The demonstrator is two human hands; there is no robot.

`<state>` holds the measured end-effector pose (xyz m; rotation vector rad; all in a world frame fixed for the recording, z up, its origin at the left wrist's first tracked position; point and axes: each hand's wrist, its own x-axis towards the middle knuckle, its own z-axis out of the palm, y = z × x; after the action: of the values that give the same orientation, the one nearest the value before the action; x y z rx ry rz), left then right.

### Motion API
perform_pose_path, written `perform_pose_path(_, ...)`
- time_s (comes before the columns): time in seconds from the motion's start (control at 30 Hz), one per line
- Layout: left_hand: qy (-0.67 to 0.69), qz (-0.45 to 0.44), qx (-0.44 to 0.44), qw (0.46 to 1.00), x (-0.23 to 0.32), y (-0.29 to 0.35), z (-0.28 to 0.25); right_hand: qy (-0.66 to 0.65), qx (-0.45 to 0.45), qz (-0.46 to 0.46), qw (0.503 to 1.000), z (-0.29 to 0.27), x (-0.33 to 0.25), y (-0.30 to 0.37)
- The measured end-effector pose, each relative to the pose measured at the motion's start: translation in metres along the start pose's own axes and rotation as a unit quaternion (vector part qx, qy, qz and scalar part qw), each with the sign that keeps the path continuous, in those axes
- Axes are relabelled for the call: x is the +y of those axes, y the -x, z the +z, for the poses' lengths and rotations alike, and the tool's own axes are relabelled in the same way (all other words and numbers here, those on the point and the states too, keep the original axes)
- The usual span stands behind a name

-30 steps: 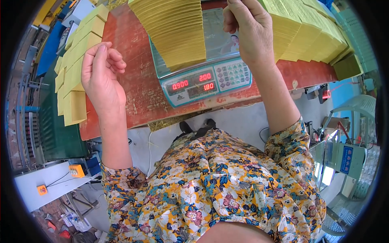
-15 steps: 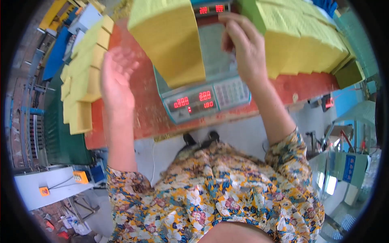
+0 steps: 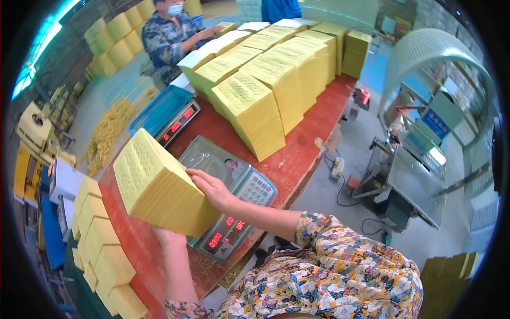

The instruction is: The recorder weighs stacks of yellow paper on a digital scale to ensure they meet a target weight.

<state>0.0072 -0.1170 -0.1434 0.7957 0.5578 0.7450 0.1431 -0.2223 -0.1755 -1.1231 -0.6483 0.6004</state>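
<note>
A tall stack of yellow embossed paper (image 3: 172, 186) leans over the left part of a digital weighing scale (image 3: 260, 198), held between my two hands. My left hand (image 3: 171, 236) supports it from the near lower side, with the fingers hidden behind the paper. Against its right side presses my right hand (image 3: 211, 189), the thumb side near the top edge. Part of the scale's glassy plate shows beyond the stack, and its red digits are lit. Whether the stack still touches the plate cannot be made out.
Rows of yellow paper stacks (image 3: 276, 74) cover the far right of the red table (image 3: 287, 173). More stacks (image 3: 103, 250) stand along its left edge. A second scale (image 3: 164, 114) sits at the far side, where a masked person (image 3: 170, 42) handles paper. Machinery (image 3: 409, 170) stands right.
My hands, apart from the stack before, now grip it on two sides. The stack has tilted and shifted left relative to the scale. My view has swung round, bringing the co-worker in.
</note>
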Motion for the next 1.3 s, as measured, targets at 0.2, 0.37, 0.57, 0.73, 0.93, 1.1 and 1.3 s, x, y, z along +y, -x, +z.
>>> perform_pose_path(0.2,-0.068,-0.006,0.008,0.998,0.024,0.033,0.021,0.065,0.063,-0.029,0.995,-0.014,-0.024,0.065)
perform_pose_path(0.37,-0.13,-0.041,-0.203,0.97,0.119,0.021,0.057,0.086,0.091,-0.002,0.992,-0.02,-0.012,0.096)
perform_pose_path(0.57,-0.268,-0.213,-0.211,0.916,0.122,-0.006,0.052,0.079,0.127,0.149,0.978,-0.03,0.023,0.108)
perform_pose_path(0.73,-0.275,-0.183,-0.256,0.909,0.111,0.002,0.047,-0.274,0.001,0.214,0.938,-0.043,0.036,0.106)
perform_pose_path(0.93,-0.304,-0.186,-0.325,0.876,0.08,0.041,0.09,-0.334,0.021,0.157,0.929,-0.073,0.016,0.147)
perform_pose_path(1.1,-0.364,-0.219,-0.406,0.809,0.032,0.054,0.173,-0.338,0.117,0.081,0.93,-0.136,-0.024,0.173)
perform_pose_path(1.3,-0.293,-0.256,-0.444,0.807,-0.084,0.019,0.3,-0.279,0.201,0.038,0.938,-0.295,-0.061,0.153)
